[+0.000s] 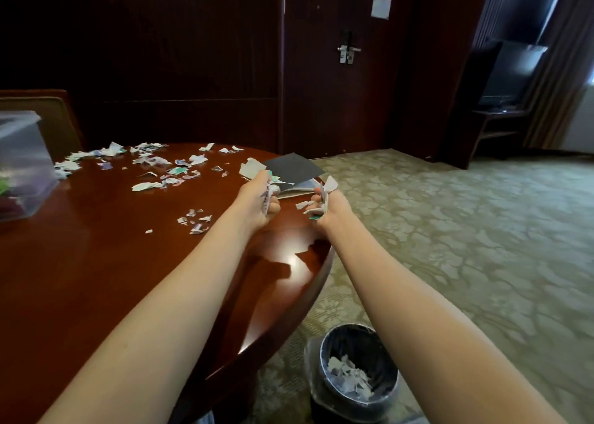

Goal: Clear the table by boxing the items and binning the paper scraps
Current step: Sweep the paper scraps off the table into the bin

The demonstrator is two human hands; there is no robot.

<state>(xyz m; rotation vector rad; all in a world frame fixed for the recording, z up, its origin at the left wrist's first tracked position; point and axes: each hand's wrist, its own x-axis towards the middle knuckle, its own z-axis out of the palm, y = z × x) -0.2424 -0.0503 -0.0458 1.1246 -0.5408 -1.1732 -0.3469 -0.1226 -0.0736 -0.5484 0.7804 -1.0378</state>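
Both my arms reach out over the right end of the dark wooden table. My left hand is closed around a bunch of paper scraps. My right hand grips another bunch of scraps at the table's edge. More torn paper scraps lie scattered across the far part of the table, and a small cluster of scraps lies nearer. A dark grey notebook lies just beyond my hands. The bin, black-lined with scraps inside, stands on the floor below the table's edge.
A clear plastic box with coloured items inside sits at the table's left edge. A chair back stands behind it. Patterned carpet spreads to the right, with a dark door and a TV stand beyond.
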